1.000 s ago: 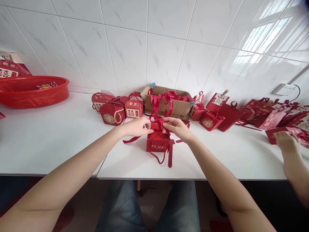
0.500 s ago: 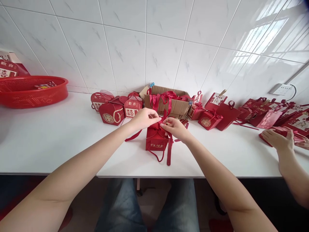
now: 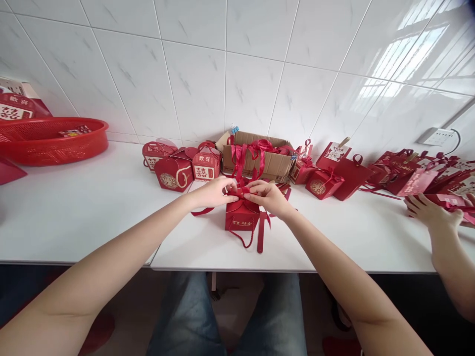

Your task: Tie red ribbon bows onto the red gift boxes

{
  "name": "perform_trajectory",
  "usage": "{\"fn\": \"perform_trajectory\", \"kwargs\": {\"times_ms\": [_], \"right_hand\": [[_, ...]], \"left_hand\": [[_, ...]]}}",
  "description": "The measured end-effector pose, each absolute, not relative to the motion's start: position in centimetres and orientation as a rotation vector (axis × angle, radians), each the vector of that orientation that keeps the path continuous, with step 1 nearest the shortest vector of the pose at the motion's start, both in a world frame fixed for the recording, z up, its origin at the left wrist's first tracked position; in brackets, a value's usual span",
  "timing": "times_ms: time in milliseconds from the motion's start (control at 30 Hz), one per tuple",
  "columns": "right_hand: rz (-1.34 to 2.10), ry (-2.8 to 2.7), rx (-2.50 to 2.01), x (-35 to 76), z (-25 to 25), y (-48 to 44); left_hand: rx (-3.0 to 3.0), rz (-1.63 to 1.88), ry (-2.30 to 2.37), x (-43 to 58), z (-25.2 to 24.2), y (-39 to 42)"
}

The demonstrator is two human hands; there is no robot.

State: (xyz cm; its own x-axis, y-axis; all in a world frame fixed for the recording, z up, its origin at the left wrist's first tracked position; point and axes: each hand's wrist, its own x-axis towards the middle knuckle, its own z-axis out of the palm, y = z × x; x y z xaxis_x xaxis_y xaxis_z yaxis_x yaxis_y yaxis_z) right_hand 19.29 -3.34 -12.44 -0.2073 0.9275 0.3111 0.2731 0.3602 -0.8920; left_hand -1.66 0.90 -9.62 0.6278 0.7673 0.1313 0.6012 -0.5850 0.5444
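Observation:
A small red gift box with gold lettering stands upright on the white table in front of me, its rope handle drooping toward me. Red ribbon lies across its top, where both hands meet. My left hand pinches the ribbon from the left. From the right, my right hand pinches it with thumb and forefinger. The fingers partly cover the ribbon's loops. A flat red strap rests on the table beside the box.
Behind the box is a cardboard carton of red ribbons. Finished-looking red boxes stand left of it, others right. A red plastic basket sits at far left. A co-worker's hand touches a red box at far right.
My hands have moved slightly apart and lower over the box, pulling the ribbon outward. At far left, a red piece has come into view on the table.

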Motion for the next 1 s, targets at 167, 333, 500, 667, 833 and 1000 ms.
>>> {"fn": "perform_trajectory", "kwargs": {"times_ms": [167,333,500,667,833,1000], "right_hand": [[1.273,-1.724,-0.989,19.9,-12.5,-3.3],[1.229,-1.625,-1.168,19.3,-11.8,-3.6],[0.994,-1.626,-1.439,18.0,-11.3,-3.4],[0.950,-1.732,-1.420,17.8,-11.1,-3.2],[0.986,-1.718,-1.352,18.3,-11.5,-3.8],[0.942,-1.707,-1.328,18.2,-11.9,-3.9]], "left_hand": [[2.421,0.473,1.173,-1.0,-9.7,0.8],[2.408,0.455,1.112,-1.2,-8.9,0.6],[2.637,0.471,0.833,-1.0,-6.8,-0.1],[2.660,0.509,0.777,0.8,-5.8,0.5],[2.655,0.778,0.859,1.6,-7.1,1.7],[2.377,0.856,1.059,0.4,-8.1,0.8]]}}
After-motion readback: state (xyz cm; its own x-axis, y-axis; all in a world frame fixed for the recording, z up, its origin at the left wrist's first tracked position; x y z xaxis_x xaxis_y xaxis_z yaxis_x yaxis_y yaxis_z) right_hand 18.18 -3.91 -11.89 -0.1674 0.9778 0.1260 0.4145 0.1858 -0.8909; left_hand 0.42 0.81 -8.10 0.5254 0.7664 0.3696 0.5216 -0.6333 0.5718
